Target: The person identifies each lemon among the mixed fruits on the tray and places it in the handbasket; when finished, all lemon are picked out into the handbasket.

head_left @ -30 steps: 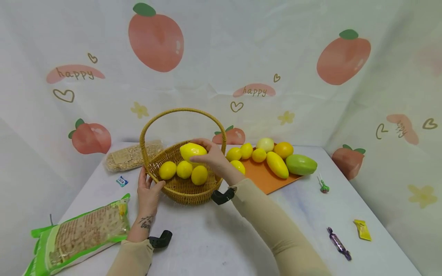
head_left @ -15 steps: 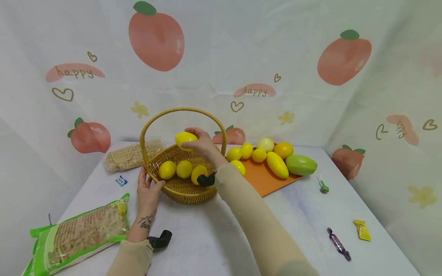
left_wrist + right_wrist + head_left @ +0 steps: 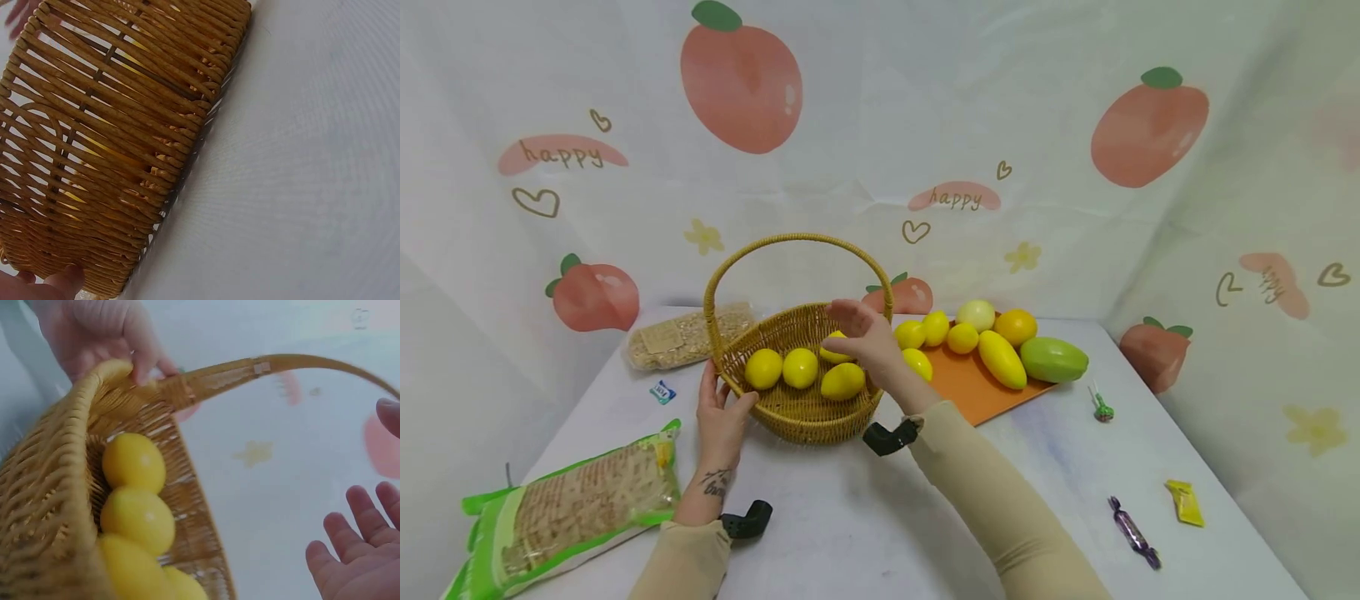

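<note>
A woven wicker basket (image 3: 811, 429) with a tall arched handle stands at the table's middle left. My left hand (image 3: 721, 425) grips its left rim near the handle's base, thumb over the edge. Several lemons lie inside, among them one lemon (image 3: 842, 382) at the right and another lemon (image 3: 833, 348) behind it, partly hidden by my right hand (image 3: 880, 350). That hand hovers over the basket's right side with fingers spread and nothing in it. In the right wrist view, its fingers (image 3: 353, 534) are extended, apart from the basket.
Right of the basket, an orange tray (image 3: 966, 392) bears several yellow fruits and a green papaya-like fruit (image 3: 1054, 358). A grain bag (image 3: 677, 337) lies behind left, a green-edged bag (image 3: 587, 508) front left. A lollipop (image 3: 1102, 408) and wrapped candies (image 3: 1133, 532) lie at right.
My right hand carried a lemon left over the basket, let it go inside, and drew back right, fingers opening. The front right lemon has turned. My left hand stayed on the rim.
</note>
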### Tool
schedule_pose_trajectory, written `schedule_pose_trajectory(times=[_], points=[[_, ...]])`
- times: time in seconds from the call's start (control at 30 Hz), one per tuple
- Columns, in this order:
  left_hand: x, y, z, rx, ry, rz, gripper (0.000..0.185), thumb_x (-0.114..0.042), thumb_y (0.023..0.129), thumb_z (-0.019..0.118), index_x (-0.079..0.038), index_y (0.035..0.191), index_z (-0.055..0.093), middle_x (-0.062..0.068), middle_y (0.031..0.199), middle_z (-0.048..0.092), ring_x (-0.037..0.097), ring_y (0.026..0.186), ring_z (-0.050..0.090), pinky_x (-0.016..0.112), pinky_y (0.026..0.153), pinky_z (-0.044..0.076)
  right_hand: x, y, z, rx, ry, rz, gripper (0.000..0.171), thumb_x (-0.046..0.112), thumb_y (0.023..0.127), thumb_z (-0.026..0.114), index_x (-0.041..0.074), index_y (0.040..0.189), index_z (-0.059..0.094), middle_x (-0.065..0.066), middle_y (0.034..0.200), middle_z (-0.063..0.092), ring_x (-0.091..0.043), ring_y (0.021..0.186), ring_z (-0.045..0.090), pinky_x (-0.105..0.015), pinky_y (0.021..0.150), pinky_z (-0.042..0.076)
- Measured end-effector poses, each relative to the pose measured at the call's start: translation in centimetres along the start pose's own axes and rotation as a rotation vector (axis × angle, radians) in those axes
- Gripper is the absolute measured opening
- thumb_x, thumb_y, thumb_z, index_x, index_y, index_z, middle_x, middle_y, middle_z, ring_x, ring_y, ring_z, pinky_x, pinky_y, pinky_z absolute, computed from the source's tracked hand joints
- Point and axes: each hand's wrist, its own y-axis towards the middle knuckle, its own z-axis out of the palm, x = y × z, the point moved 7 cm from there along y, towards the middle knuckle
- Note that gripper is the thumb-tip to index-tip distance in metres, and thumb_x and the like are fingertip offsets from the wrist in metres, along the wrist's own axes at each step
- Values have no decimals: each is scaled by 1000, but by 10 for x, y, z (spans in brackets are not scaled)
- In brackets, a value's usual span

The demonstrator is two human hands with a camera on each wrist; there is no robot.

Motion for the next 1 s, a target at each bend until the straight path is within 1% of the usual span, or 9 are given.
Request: schedule_pose_trajectory(times=[0.1, 0.23, 0.37, 0.5, 0.6, 0.7, 0.87, 0.93, 1.0], points=[[-1, 0, 0, 5, 14, 1, 85, 3, 83, 53, -25, 150, 9, -3, 156, 8, 22, 139, 20, 22, 99, 41, 8, -20, -20, -64, 31, -50, 53, -11, 76, 62, -8, 127, 46, -23, 129, 51, -32, 126, 43, -43, 110, 30], [0, 0, -2, 9, 23, -13, 85, 2, 84, 52, -28, 150, 7, -6, 156, 5, 22, 141, 17, 33, 106, 36, 11, -43, -48, -186, 37, -75, 52, -11, 75, 63, -6, 125, 47, -23, 128, 51, -34, 124, 44, -45, 109, 31], [1, 0, -1, 8, 19, -22, 85, 2, 84, 52, -29, 150, 7, -7, 156, 4, 21, 141, 17, 37, 108, 33, 3, -61, -74, -299, 42, -69, 52, -8, 76, 64, -3, 126, 48, -20, 129, 51, -33, 125, 43, -45, 109, 31], [3, 0, 0, 13, 13, -22, 86, 3, 84, 52, -29, 150, 7, -6, 156, 4, 22, 141, 16, 33, 107, 35, -16, -72, -97, -397, 42, -39, 54, -9, 76, 63, -4, 127, 46, -17, 129, 51, -31, 125, 42, -46, 110, 29], [3, -1, -1, 15, 13, -19, 86, 3, 84, 52, -28, 150, 7, -6, 156, 4, 22, 141, 16, 26, 104, 37, -33, -76, -108, -451, 27, -2, 56, -6, 77, 64, -4, 129, 44, -17, 132, 49, -31, 128, 39, -46, 111, 27], [3, -1, -1, 17, 11, -14, 86, 3, 84, 52, -28, 150, 7, -6, 156, 4, 22, 141, 17, 24, 103, 38, -49, -75, -117, -502, 13, 28, 57, -3, 77, 66, -2, 130, 44, -19, 136, 46, -29, 131, 37, -45, 112, 25], [1, -2, 0, 16, 10, -5, 85, 3, 84, 52, -27, 150, 7, -5, 156, 4, 23, 141, 17, 31, 107, 34, -70, -68, -126, -570, -10, 64, 58, -1, 78, 66, -4, 132, 43, -21, 139, 42, -29, 131, 36, -44, 112, 23], [0, -2, 0, 16, 15, -3, 85, 3, 84, 52, -27, 150, 7, -5, 156, 4, 23, 141, 17, 34, 108, 33, -80, -64, -129, -582, -15, 93, 60, 1, 79, 67, -5, 133, 41, -20, 140, 41, -29, 132, 35, -44, 113, 24], [1, -3, 0, 16, 21, -3, 84, 3, 85, 52, -26, 150, 7, -4, 156, 4, 23, 141, 17, 34, 107, 34, -89, -62, -132, -589, -16, 129, 62, 3, 78, 68, -4, 133, 41, -18, 140, 41, -29, 131, 35, -43, 112, 26]])
